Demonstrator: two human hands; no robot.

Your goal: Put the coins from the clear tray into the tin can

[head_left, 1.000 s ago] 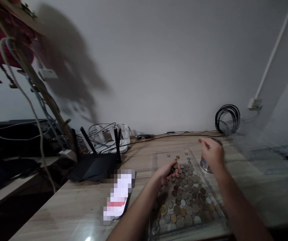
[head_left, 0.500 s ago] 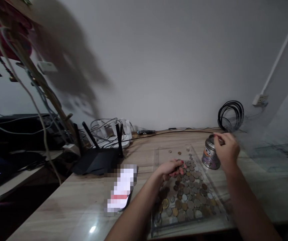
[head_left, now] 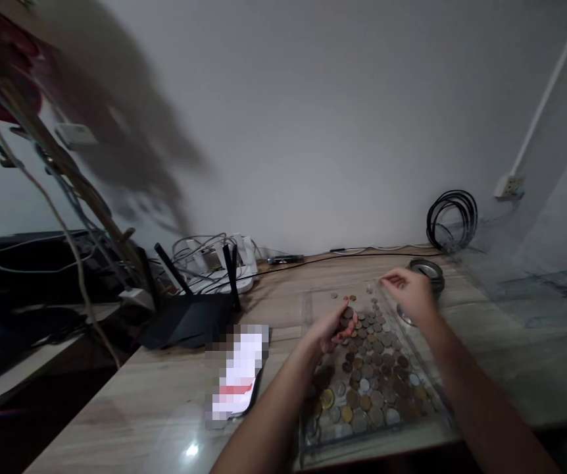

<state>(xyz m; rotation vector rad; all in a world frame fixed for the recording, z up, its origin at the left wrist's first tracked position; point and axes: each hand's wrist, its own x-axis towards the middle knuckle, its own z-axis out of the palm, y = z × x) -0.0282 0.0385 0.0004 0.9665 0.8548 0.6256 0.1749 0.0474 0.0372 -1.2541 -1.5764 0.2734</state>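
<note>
Plain grey wall backs a wood-grain worktop (head_left: 116, 421) with a glossy top. A clear tray (head_left: 426, 434) lies at the near edge of the worktop, right of centre, its floor covered by a spread of mixed coins (head_left: 367, 382), silver, brass and copper in tone.

Left hand (head_left: 330, 327): positioned over the far left part of the tray, fingers curled in a clenched grip on a small stack of coins, one coin showing at the fingertips.

Right hand (head_left: 409, 293): positioned over the far right corner of the tray, fingertips pinched together. Whether a coin sits in that grip cannot be told from the blurred view.

A round tin (head_left: 429, 271) stands just behind the right hand, toward the far right of the worktop; its lower body is hidden by the hand.

A phone (head_left: 238, 375) lies flat to the left of the tray, near the left forearm. A black router (head_left: 187, 316) with upright antennas sits at the far left corner, with white devices and loose cables (head_left: 214, 260) behind it. A coil of black cable (head_left: 450, 220) rests against the wall at the far right edge.
</note>
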